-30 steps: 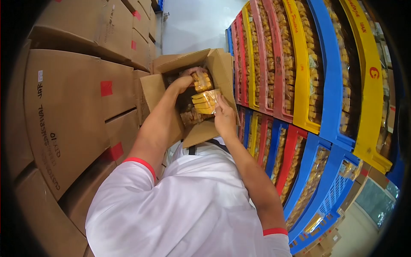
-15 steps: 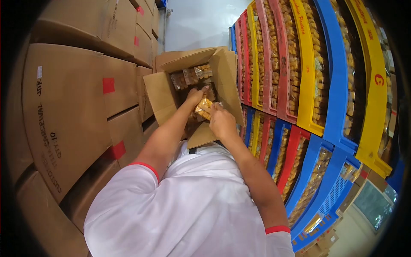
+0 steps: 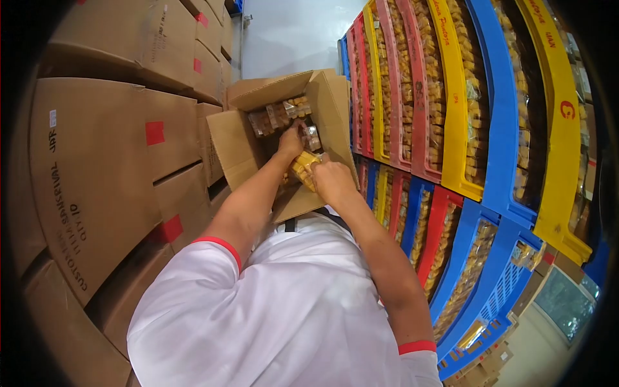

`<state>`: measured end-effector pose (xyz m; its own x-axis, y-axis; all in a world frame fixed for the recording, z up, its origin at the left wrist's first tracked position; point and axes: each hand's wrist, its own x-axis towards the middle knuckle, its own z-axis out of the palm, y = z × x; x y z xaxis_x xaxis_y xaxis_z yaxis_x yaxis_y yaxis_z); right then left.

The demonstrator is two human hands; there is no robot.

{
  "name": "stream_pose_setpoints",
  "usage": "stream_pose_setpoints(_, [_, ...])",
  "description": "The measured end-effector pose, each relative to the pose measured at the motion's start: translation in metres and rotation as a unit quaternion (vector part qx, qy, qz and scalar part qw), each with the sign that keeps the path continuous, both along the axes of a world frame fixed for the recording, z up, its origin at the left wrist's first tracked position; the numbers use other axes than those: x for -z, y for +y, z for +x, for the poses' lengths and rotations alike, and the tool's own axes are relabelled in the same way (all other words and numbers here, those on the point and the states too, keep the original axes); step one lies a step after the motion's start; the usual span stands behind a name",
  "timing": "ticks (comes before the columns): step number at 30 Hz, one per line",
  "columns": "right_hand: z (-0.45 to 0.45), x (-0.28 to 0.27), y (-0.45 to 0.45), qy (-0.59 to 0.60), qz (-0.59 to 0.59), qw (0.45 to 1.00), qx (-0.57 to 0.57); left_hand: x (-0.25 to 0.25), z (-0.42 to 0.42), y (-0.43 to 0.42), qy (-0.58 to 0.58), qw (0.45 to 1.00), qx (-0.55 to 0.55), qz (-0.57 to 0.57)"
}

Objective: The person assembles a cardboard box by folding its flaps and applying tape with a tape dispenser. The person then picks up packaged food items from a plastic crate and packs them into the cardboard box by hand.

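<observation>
An open cardboard box (image 3: 222,145) stands in front of my body, its flaps spread. Clear packs of yellow-brown pieces (image 3: 279,115) lie in a row along its far side. My left hand (image 3: 292,142) reaches down inside, next to a smaller pack (image 3: 311,137); its fingertips are partly hidden, so its hold cannot be made out. At the box's near right part, my right hand (image 3: 332,178) is closed on a yellow pack (image 3: 303,169), which is tilted between the two hands.
Large cardboard boxes (image 3: 90,174) with red labels are stacked along the left. Stacked blue, yellow, red and pink crates (image 3: 493,116) full of similar packs rise close on the right. Grey floor (image 3: 296,39) shows beyond the box.
My left hand has left the pack at the box's far side and moved nearer the middle. The yellow pack in my right hand has come lower and turned. The far row is now uncovered.
</observation>
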<state>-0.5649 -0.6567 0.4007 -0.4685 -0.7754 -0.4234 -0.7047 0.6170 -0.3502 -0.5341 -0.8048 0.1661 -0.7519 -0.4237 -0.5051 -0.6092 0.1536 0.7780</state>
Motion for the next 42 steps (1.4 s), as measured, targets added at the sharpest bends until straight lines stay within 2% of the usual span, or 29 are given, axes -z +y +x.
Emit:
stream_pose_setpoints(2, [-0.002, -0.011, 0.002, -0.006, 0.002, 1.000, -0.002, 0.008, 0.001, 0.000, 0.029, 0.998, -0.038, 0.043])
stream_pose_setpoints(8, [0.003, -0.028, 0.011, -0.030, -0.032, 0.999, -0.003, -0.064, -0.006, -0.012, -0.037, 0.999, 0.007, -0.029])
stream_pose_setpoints(10, [0.006, -0.036, 0.009, -0.032, -0.039, 0.999, 0.009, -0.077, -0.004, -0.026, 0.035, 0.998, -0.048, -0.025])
stream_pose_setpoints(11, [0.006, -0.041, 0.006, -0.023, -0.062, 0.998, 0.021, -0.062, -0.002, -0.035, 0.029, 0.997, -0.060, -0.029])
stream_pose_setpoints(12, [0.006, -0.044, 0.003, -0.012, -0.086, 0.996, 0.032, -0.072, -0.003, -0.040, 0.029, 0.997, -0.062, -0.031])
stream_pose_setpoints(14, [0.003, -0.043, -0.007, 0.012, -0.090, 0.995, 0.032, -0.100, -0.005, -0.053, 0.046, 0.983, -0.150, 0.091])
stream_pose_setpoints(16, [-0.001, -0.037, -0.019, 0.034, -0.093, 0.995, 0.032, -0.082, -0.004, -0.062, 0.052, 0.980, -0.156, 0.109])
stream_pose_setpoints(18, [-0.004, -0.025, -0.031, 0.033, -0.048, 0.997, -0.042, -0.070, -0.006, -0.064, 0.070, 0.972, -0.175, 0.138])
stream_pose_setpoints(19, [-0.001, -0.020, -0.034, 0.034, -0.047, 0.998, -0.041, -0.070, -0.007, -0.063, 0.070, 0.972, -0.174, 0.140])
stream_pose_setpoints(21, [0.006, -0.008, -0.038, 0.086, -0.018, 0.993, -0.079, -0.066, -0.008, -0.061, 0.037, 0.964, -0.203, 0.170])
stream_pose_setpoints(24, [0.008, 0.004, -0.029, 0.099, 0.028, 0.990, -0.092, -0.057, -0.010, -0.073, 0.013, 0.951, -0.233, 0.201])
stream_pose_setpoints(28, [-0.006, 0.016, -0.023, 0.102, 0.043, 0.991, -0.074, -0.051, -0.016, -0.085, 0.005, 0.950, -0.243, 0.196])
stream_pose_setpoints(30, [-0.012, 0.018, -0.022, 0.109, 0.048, 0.992, -0.050, -0.056, -0.014, -0.088, 0.016, 0.948, -0.225, 0.225])
stream_pose_setpoints(33, [-0.013, 0.022, -0.019, 0.100, 0.048, 0.993, -0.035, -0.064, -0.017, -0.094, -0.016, 0.927, -0.262, 0.268])
stream_pose_setpoints(35, [-0.010, 0.024, -0.022, 0.103, 0.049, 0.993, -0.029, -0.064, -0.022, -0.104, -0.013, 0.949, -0.245, 0.200])
stream_pose_setpoints(38, [-0.016, 0.028, -0.030, 0.098, 0.052, 0.994, -0.012, -0.064, -0.027, -0.101, 0.020, 0.963, -0.208, 0.170])
stream_pose_setpoints(40, [-0.024, 0.031, -0.034, 0.092, 0.056, 0.994, -0.002, -0.086, -0.028, -0.091, 0.033, 0.985, -0.136, 0.100])
stream_pose_setpoints(42, [-0.036, 0.034, -0.035, 0.052, 0.048, 0.997, 0.032, -0.099, -0.028, -0.079, 0.044, 0.991, -0.113, 0.055])
